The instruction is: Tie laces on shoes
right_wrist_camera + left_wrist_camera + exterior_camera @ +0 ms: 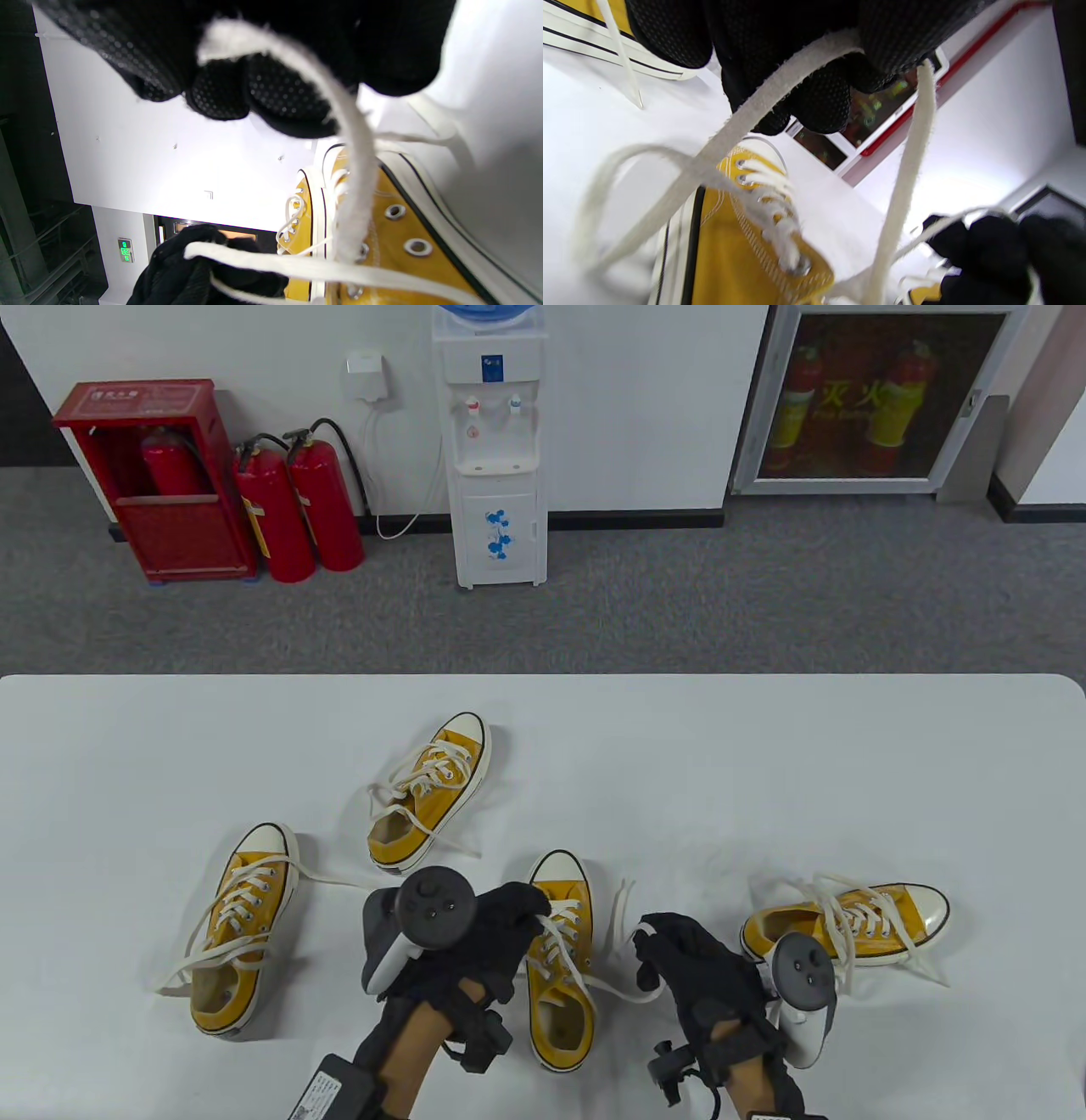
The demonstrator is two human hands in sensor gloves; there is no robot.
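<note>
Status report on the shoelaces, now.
Left hand pinches one lace end; right hand pinches the other. Middle shoe untied, no knot yet. Nothing in the way.

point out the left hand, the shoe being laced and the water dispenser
left hand (496, 929), table view, glove back
shoe being laced (567, 1018), table view, yellow side by the opening
water dispenser (499, 449), table view, front panel

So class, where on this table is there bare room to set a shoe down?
Free: the table right of the far shoe and beyond the right shoe; also the far left corner past the left shoe. Crowded: the near middle, where both hands pull laces of the middle shoe.
</note>
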